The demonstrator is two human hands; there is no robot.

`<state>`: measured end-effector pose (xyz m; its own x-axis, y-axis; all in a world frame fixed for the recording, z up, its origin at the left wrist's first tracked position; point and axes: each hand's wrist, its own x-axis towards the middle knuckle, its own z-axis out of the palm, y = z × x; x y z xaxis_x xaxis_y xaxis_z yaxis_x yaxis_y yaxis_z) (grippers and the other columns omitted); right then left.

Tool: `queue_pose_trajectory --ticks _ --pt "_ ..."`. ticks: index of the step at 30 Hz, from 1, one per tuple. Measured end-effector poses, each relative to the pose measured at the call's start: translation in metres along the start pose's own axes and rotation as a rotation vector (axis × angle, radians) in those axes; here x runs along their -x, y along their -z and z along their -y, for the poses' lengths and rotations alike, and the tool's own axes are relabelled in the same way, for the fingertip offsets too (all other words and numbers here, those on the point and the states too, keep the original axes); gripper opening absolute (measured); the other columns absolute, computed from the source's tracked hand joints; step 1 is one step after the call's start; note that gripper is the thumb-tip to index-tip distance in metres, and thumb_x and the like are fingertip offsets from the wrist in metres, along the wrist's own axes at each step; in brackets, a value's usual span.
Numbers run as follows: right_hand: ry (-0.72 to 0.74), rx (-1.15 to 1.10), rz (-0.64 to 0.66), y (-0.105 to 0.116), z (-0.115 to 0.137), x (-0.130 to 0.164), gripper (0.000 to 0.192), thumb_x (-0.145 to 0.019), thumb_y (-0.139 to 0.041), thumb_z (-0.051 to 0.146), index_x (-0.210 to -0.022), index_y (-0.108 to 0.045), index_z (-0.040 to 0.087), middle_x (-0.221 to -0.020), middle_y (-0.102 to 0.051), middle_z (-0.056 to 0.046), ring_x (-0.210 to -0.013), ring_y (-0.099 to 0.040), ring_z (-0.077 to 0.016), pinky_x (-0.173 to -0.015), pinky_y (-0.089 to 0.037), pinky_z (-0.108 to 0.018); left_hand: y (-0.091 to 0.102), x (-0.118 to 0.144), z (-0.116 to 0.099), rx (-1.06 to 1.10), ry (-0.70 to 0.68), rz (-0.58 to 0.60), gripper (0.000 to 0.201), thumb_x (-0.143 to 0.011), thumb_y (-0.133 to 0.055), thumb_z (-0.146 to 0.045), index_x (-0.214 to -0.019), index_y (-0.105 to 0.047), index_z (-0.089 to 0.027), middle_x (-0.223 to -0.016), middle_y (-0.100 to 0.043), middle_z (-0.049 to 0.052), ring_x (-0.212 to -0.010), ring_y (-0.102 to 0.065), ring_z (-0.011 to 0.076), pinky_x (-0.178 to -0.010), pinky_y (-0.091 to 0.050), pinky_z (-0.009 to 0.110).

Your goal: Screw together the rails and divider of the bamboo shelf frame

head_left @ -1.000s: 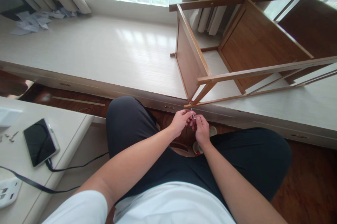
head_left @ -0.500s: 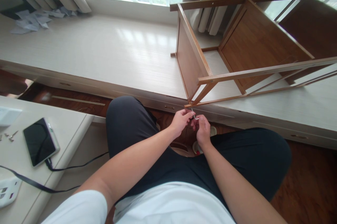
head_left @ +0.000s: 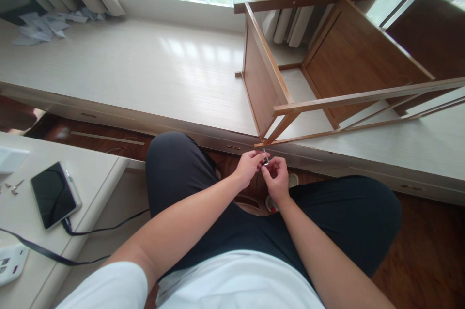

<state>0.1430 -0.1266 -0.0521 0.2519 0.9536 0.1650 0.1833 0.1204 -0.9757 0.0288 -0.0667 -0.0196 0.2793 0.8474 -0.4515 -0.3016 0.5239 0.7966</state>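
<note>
A brown wooden shelf frame (head_left: 337, 62) lies on its side on the pale window bench (head_left: 145, 71), one corner jutting over the bench edge. Just below that corner my left hand (head_left: 248, 167) and my right hand (head_left: 277, 180) meet above my lap. Both pinch a small metal hex key (head_left: 265, 158) that stands up toward the frame's corner joint. The key's tip is partly hidden by my fingers.
On a white side table (head_left: 90, 173) at the left lie a phone (head_left: 54, 194) with a black cable, a power strip (head_left: 9, 264) and small screws (head_left: 12, 187). Crumpled papers (head_left: 39, 28) sit at the bench's far left. Curtains hang by the window.
My right hand has turned and shifted slightly left and up, rotating the hex key at the frame's corner. The left hand stayed nearly in place.
</note>
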Motion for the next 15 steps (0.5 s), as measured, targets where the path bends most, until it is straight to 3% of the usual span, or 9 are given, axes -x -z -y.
queue_pose_trajectory --ticks 15 --pt "0.028 0.109 -0.011 0.0007 0.0001 -0.0013 0.024 -0.092 -0.07 0.036 -0.104 -0.054 0.023 -0.085 -0.065 -0.001 -0.072 -0.063 -0.0174 -0.066 -0.051 -0.03 0.0011 -0.002 -0.0005 0.012 0.02 0.01 0.034 -0.072 -0.078 -0.039 -0.093 -0.076 -0.012 -0.072 -0.055 0.001 -0.059 -0.046 0.0081 -0.052 -0.028 0.02"
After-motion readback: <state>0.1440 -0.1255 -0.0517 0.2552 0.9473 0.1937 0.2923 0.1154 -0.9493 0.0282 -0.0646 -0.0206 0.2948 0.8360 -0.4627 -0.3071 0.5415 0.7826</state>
